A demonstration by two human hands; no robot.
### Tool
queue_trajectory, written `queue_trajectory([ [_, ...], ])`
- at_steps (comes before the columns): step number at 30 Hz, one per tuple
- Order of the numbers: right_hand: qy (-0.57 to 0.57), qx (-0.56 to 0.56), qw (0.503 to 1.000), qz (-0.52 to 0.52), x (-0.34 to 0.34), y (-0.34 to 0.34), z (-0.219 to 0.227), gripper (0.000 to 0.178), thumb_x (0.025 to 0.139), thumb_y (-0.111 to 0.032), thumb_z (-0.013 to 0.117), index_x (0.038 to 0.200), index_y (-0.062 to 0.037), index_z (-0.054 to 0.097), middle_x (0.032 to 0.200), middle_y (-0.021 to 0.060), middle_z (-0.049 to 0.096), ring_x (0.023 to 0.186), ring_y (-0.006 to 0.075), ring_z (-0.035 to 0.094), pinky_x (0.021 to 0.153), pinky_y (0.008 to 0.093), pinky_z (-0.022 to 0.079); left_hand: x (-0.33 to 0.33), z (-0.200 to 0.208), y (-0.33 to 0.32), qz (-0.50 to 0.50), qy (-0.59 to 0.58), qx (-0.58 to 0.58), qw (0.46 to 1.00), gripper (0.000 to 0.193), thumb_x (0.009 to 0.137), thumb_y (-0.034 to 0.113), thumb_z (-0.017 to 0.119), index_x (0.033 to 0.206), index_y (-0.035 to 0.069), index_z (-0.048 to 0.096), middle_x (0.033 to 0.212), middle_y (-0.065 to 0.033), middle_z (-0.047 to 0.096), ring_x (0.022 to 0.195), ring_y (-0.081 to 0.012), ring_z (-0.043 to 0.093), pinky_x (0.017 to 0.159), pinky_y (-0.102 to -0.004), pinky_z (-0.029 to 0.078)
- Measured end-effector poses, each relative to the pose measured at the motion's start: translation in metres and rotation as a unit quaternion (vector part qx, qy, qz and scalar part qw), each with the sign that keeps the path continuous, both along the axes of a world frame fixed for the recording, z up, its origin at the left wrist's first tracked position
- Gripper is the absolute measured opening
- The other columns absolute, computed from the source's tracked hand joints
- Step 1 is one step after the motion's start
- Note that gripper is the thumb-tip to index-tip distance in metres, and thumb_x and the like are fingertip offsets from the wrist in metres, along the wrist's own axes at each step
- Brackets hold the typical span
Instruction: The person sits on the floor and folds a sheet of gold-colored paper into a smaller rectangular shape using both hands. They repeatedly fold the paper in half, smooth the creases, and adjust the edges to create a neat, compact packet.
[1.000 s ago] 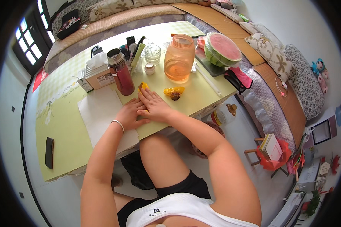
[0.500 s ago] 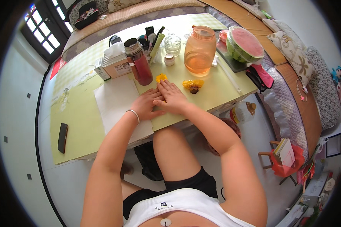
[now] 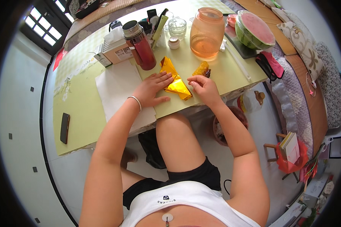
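A creased sheet of shiny gold foil [image 3: 178, 89] lies unfolded on the table, its upper end narrow and pointed. My left hand [image 3: 151, 89] rests palm down with fingers stretched out, the fingertips pressing the foil's left side; a light bracelet circles that wrist. Just right of the foil, my right hand [image 3: 204, 89] has thumb and forefinger brought together and the other fingers curled. Whatever is in that pinch, if anything, cannot be made out. Behind the right hand sits a crumpled golden-yellow wrapper [image 3: 201, 68] with a dark brown end. White paper [image 3: 115, 89] lies beside my left hand.
A red flask [image 3: 142, 53], a tissue box [image 3: 117, 51], a small jar [image 3: 174, 42], a glass cup [image 3: 177, 28] and an orange jug [image 3: 206, 34] stand behind my hands. Watermelon [image 3: 254, 32] sits at the right, a phone [image 3: 64, 128] at the left edge.
The gold foil, mostly covered by both hands before, now lies spread out in view. My right hand has moved off my left hand to the right and curled its fingers.
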State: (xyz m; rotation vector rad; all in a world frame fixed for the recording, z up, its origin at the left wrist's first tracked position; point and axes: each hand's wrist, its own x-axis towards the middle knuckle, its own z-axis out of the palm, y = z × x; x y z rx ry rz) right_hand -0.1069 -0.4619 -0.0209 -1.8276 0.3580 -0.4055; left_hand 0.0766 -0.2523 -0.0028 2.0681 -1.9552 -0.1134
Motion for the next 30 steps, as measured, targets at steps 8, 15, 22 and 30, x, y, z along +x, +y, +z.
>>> queue_trajectory([
  [8, -0.102, -0.311, 0.935, 0.139, -0.011, -0.008, -0.014, 0.035, 0.089, -0.013, 0.072, 0.124, -0.0058, 0.071, 0.133, 0.0121, 0.068, 0.128, 0.0331, 0.059, 0.108, 0.0420, 0.047, -0.004, 0.003, -0.003, 0.001, -0.004, 0.001, 1.000, 0.078, 0.090, 0.044, 0.068, 0.155, 0.010, 0.044, 0.162, -0.0130, 0.041, 0.151, -0.0342, 0.036, 0.123, -0.0477, 0.029],
  [15, -0.103, -0.321, 0.921, 0.195, -0.016, -0.014, -0.003, 0.046, 0.085, -0.013, 0.076, 0.129, -0.0039, 0.068, 0.139, 0.0149, 0.064, 0.134, 0.0337, 0.055, 0.112, 0.0430, 0.044, -0.001, 0.002, -0.001, 0.002, -0.008, -0.005, 1.000, 0.079, 0.089, 0.045, 0.068, 0.155, 0.010, 0.044, 0.160, -0.0139, 0.043, 0.149, -0.0350, 0.037, 0.123, -0.0483, 0.030],
  [22, -0.165, -0.016, 0.984, 0.066, -0.022, -0.014, -0.002, 0.021, 0.098, -0.008, 0.067, 0.115, 0.0016, 0.073, 0.110, 0.0107, 0.074, 0.096, 0.0164, 0.069, 0.083, 0.0281, 0.056, -0.001, -0.003, -0.003, 0.002, -0.010, -0.011, 1.000, 0.077, 0.089, 0.045, 0.069, 0.154, 0.011, 0.045, 0.160, -0.0117, 0.044, 0.149, -0.0325, 0.038, 0.123, -0.0469, 0.029],
  [30, -0.280, 0.095, 0.928, -0.228, -0.061, -0.025, 0.009, 0.018, 0.103, -0.009, 0.061, 0.112, 0.0007, 0.073, 0.080, 0.0047, 0.071, 0.068, 0.0062, 0.060, 0.063, 0.0208, 0.049, -0.001, 0.001, -0.003, 0.003, -0.004, -0.002, 1.000, 0.076, 0.089, 0.042, 0.068, 0.154, 0.009, 0.046, 0.161, -0.0133, 0.042, 0.151, -0.0345, 0.035, 0.123, -0.0451, 0.029],
])
